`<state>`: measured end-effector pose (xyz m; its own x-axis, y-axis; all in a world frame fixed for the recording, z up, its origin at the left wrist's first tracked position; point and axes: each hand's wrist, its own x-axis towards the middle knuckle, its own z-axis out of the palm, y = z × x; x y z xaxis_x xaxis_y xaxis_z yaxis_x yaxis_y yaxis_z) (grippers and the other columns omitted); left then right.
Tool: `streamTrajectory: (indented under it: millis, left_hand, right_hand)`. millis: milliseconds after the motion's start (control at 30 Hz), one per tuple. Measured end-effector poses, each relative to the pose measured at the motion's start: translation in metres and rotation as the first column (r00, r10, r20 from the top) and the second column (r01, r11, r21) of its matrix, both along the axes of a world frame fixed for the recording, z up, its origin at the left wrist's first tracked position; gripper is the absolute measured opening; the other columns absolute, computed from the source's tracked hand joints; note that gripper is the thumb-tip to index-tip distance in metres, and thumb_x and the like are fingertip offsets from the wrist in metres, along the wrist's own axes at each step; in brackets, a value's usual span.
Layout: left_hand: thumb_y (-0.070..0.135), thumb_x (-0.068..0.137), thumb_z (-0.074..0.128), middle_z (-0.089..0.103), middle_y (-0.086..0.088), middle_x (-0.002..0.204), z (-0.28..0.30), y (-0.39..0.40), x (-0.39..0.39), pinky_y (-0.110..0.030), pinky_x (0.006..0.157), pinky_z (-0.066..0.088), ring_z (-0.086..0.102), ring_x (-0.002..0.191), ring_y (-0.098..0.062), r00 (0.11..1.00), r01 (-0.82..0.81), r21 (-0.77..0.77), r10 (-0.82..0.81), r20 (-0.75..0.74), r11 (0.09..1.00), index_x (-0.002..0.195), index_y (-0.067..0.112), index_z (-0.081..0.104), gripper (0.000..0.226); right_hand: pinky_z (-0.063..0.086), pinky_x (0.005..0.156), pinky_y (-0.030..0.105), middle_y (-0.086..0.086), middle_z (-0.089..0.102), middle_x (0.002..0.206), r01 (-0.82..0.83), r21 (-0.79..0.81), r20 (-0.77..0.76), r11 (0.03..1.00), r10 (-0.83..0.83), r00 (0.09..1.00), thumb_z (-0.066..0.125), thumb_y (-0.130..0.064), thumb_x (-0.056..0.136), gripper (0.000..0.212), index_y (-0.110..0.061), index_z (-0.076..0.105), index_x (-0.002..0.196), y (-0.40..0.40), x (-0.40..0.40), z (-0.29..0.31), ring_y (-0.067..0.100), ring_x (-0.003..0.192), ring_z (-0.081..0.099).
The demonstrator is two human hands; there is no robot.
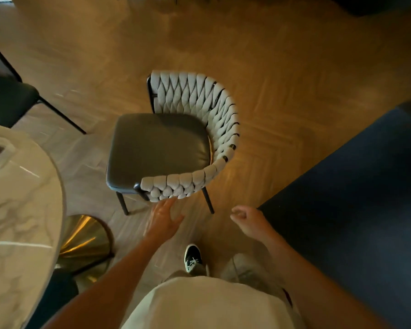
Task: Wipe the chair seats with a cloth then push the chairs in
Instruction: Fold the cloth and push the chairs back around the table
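Pale shirt front (211, 305) closest to lens, one dark sneaker (192, 257) below it. Landmark: the chair (159, 148), dark seat cushion, woven pale backrest, standing on wood floor (282, 79). Left hand (163, 218) just behind the backrest's near end, fingers spread, tips at the weave. Right hand (246, 219) to the chair's right rear, loosely curled, holding nothing. Marble table (17, 210) left of chair, apart from it.

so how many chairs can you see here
2: a woven-back chair in the middle, just ahead of the left hand, and a dark chair at the left edge, partly cut off. Others may be out of view.
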<state>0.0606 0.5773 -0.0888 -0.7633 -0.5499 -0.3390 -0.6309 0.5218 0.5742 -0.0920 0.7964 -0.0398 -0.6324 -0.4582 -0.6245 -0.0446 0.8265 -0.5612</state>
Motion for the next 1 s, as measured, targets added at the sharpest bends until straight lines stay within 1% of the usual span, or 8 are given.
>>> streamTrajectory:
  millis: [167, 433, 533, 600, 667, 733, 833, 1000]
  left_hand:
    - [0.056, 0.084, 0.061, 0.043, -0.002, 0.145, -0.004, -0.047, -0.063, -0.044, 0.111, 0.028, 0.035, 0.134, -0.022, 0.997, 0.061, -0.167, -0.051, 0.064, 0.984, 0.138, 0.03, 0.044, 0.063]
    - [0.09, 0.066, 0.041, 0.024, 0.001, 0.158, -0.01, -0.059, -0.125, -0.067, 0.111, 0.007, 0.008, 0.146, -0.036, 0.87, 0.043, -0.07, -0.003, 0.493, 0.997, 0.145, 0.044, 0.03, 0.092]
    - [0.088, 0.062, 0.051, 0.028, 0.003, 0.155, -0.011, -0.058, -0.149, -0.076, 0.105, 0.003, 0.008, 0.146, -0.037, 0.808, 0.04, -0.031, -0.014, 0.589, 0.999, 0.144, 0.043, 0.033, 0.095]
    - [0.087, 0.059, 0.055, 0.036, 0.007, 0.151, -0.011, -0.059, -0.158, -0.078, 0.104, 0.006, 0.016, 0.144, -0.034, 0.789, 0.011, -0.033, 0.012, 0.615, 0.999, 0.139, 0.045, 0.04, 0.091]
    - [0.087, 0.058, 0.056, 0.037, 0.008, 0.15, -0.013, -0.057, -0.162, -0.077, 0.104, 0.009, 0.021, 0.143, -0.03, 0.783, -0.016, -0.073, 0.058, 0.619, 0.997, 0.139, 0.045, 0.041, 0.092]
    - [0.085, 0.059, 0.058, 0.037, 0.008, 0.149, -0.012, -0.054, -0.164, -0.073, 0.107, 0.012, 0.024, 0.142, -0.026, 0.759, -0.022, -0.105, 0.084, 0.645, 0.994, 0.14, 0.043, 0.04, 0.092]
    - [0.087, 0.055, 0.058, 0.039, 0.01, 0.147, -0.012, -0.049, -0.172, -0.067, 0.108, 0.016, 0.029, 0.139, -0.023, 0.741, -0.068, -0.144, 0.147, 0.655, 0.987, 0.139, 0.04, 0.042, 0.097]
    - [0.089, 0.054, 0.055, 0.042, 0.008, 0.146, -0.007, -0.018, -0.193, -0.066, 0.108, 0.017, 0.031, 0.138, -0.023, 0.725, -0.183, -0.113, 0.212, 0.656, 0.977, 0.137, 0.039, 0.045, 0.097]
  right_hand:
    - [0.047, 0.093, 0.032, 0.003, 0.055, 0.13, 0.066, -0.012, 0.062, 0.998, -0.065, 0.996, 0.057, -0.036, 0.095, 0.051, -0.026, 0.041, 0.142, -0.061, -0.062, -0.004, 0.017, 0.116, 0.054]
    - [0.034, 0.109, 0.045, 0.008, 0.028, 0.156, 0.288, -0.015, 0.129, 0.958, -0.283, 0.95, 0.059, -0.036, 0.094, 0.08, -0.027, 0.005, 0.154, -0.125, -0.154, -0.027, 0.03, 0.138, 0.034]
    - [0.03, 0.111, 0.043, 0.01, 0.013, 0.16, 0.25, 0.074, 0.143, 0.965, -0.259, 0.955, 0.056, -0.038, 0.095, 0.09, -0.021, -0.01, 0.154, -0.145, -0.193, -0.04, 0.034, 0.14, 0.029]
    - [0.042, 0.103, 0.043, 0.012, 0.016, 0.159, 0.252, 0.113, 0.214, 0.961, -0.271, 0.939, 0.059, -0.037, 0.093, 0.096, -0.019, -0.014, 0.153, -0.158, -0.218, -0.047, 0.034, 0.131, 0.04]
    - [0.056, 0.074, 0.042, 0.013, 0.027, 0.153, 0.289, 0.142, 0.288, 0.947, -0.319, 0.903, 0.062, -0.027, 0.093, 0.095, -0.022, -0.012, 0.153, -0.168, -0.236, -0.051, 0.033, 0.121, 0.048]
    - [0.054, 0.057, 0.039, 0.015, 0.036, 0.146, 0.328, 0.181, 0.316, 0.927, -0.37, 0.873, 0.062, -0.013, 0.092, 0.088, -0.025, 0.0, 0.152, -0.17, -0.247, -0.056, 0.036, 0.121, 0.049]
    - [0.057, 0.051, 0.042, 0.019, 0.043, 0.138, 0.306, 0.24, 0.367, 0.921, -0.378, 0.85, 0.065, -0.006, 0.089, 0.074, -0.022, 0.019, 0.144, -0.173, -0.261, -0.059, 0.038, 0.114, 0.054]
    - [0.052, 0.04, 0.034, 0.016, 0.037, 0.143, 0.162, 0.265, 0.349, 0.951, -0.251, 0.903, 0.061, -0.006, 0.092, 0.086, -0.025, 0.003, 0.153, -0.18, -0.293, -0.054, 0.038, 0.117, 0.052]
